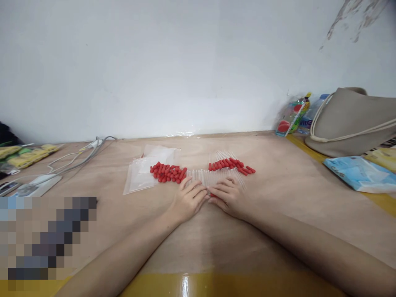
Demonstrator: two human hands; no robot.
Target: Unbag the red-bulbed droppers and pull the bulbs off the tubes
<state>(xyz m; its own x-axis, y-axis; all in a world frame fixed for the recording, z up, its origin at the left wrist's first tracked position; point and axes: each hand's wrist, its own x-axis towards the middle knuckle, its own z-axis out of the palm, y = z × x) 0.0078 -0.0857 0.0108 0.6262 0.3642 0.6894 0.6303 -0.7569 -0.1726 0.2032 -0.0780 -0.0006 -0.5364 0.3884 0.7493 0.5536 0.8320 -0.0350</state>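
Observation:
My left hand (pixel 189 199) and my right hand (pixel 225 194) rest side by side on the brown table, fingertips nearly meeting over a row of clear plastic tubes (pixel 208 176). The fingers of both are curled and pinched at something small; a bit of red shows under the right fingers. A pile of loose red caps (pixel 168 172) lies just beyond my left hand. A fan of tubes with red caps fitted (pixel 231 164) lies beyond my right hand.
Clear plastic bags (pixel 140 175) lie left of the caps. Grey cables (pixel 77 159) and yellow packets (pixel 24 154) sit far left. At right stand a beige bag (pixel 349 121), bottles (pixel 293 115) and a blue packet (pixel 360 173). A wall runs behind.

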